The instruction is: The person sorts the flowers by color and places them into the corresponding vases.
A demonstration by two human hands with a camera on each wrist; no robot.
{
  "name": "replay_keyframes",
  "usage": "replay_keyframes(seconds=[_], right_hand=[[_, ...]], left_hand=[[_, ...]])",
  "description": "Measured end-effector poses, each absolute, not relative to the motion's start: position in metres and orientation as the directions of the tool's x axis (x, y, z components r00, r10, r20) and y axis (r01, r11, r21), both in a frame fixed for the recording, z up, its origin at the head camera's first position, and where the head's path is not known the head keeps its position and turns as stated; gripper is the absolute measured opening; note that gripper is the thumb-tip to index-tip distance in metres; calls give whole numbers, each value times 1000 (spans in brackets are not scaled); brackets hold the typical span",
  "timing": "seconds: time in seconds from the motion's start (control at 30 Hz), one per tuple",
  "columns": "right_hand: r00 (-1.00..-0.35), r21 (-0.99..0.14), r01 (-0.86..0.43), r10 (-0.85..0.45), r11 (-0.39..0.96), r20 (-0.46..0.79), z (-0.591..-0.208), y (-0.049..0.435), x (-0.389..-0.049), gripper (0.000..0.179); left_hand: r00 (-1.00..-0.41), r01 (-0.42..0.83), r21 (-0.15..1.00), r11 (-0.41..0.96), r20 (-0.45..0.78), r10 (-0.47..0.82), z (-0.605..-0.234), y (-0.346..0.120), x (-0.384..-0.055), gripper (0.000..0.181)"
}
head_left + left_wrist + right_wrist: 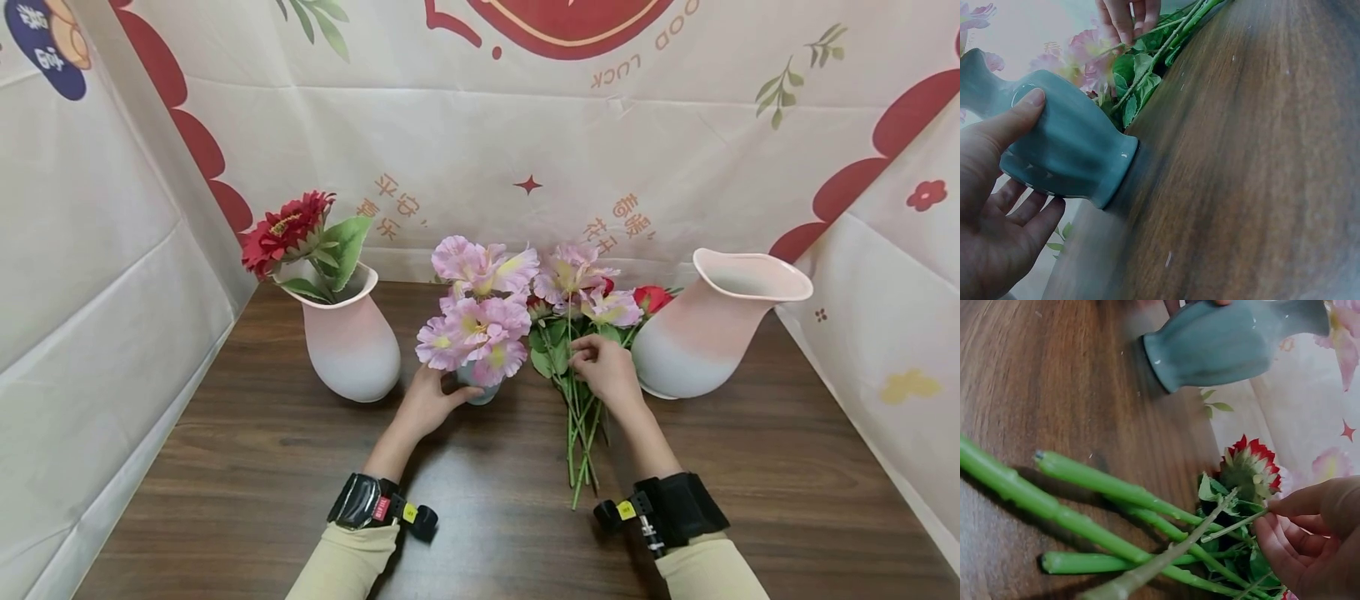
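My left hand [431,404] grips a small blue-green vase [1072,134], thumb on the near side and fingers on the other. The vase stands upright on the table, and pink-purple flowers [480,321] rise from it, hiding its neck in the head view. To the right, my right hand [603,371] pinches a thin green stem [1235,526] between thumb and fingertips. That hand is over a pile of flowers whose green stems [581,442] lie crossed towards the front. Pink blooms [577,279] and a red flower [1250,465] show at the pile's far end.
A pink-and-white vase [351,346] with a red flower [285,233] and leaves stands at the left. Another pink-and-white vase [697,342] leans outward at the right. The wooden table [495,508] meets a printed cloth backdrop [420,150] behind and at the sides.
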State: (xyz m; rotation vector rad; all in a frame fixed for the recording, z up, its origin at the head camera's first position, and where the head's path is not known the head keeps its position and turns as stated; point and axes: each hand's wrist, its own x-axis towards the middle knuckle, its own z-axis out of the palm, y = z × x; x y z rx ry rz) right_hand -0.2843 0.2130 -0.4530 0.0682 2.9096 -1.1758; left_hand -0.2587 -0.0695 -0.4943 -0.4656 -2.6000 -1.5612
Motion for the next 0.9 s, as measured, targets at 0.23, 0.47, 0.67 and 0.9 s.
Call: replay_keyframes(seconds=[0.23, 0.47, 0.67, 0.9], right_hand=[[-997, -698, 0, 53, 716, 55, -445, 213, -280, 24], [-990, -684, -51, 53, 727, 129, -437, 211, -276, 22], [-978, -725, -102, 62, 681, 197, -431, 206, -272, 20], [-954, -777, -189, 76, 601, 290, -419, 197, -263, 19]], left_hand=[[-953, 289, 850, 441, 211, 218, -495, -69, -258, 71], [-951, 294, 855, 428, 215, 223, -494, -69, -258, 71], [-952, 289, 859, 423, 212, 220, -495, -69, -259, 71], [-948, 305, 853, 424, 230, 219, -495, -69, -257, 70]])
